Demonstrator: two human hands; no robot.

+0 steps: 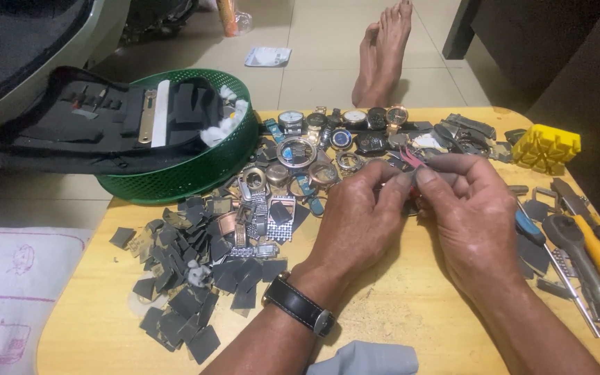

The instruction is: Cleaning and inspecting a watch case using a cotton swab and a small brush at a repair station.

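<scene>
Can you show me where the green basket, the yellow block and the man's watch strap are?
green basket [196, 173], head view, front mesh wall.
yellow block [546, 147], head view, its top face.
black wrist strap [298, 304], head view, band on the left wrist.

— Pretty even indoor light, soft and a bit warm, coming from above and slightly ahead. No harsh glare anywhere, just small glints on the watch faces [355, 117].

— Yep. Soft shadows under both hands on the wooden table [411, 305]. Sharp in the middle, slightly smeary toward the corners, with a touch of wide-angle stretch. Dark and murky top right and top left.
</scene>
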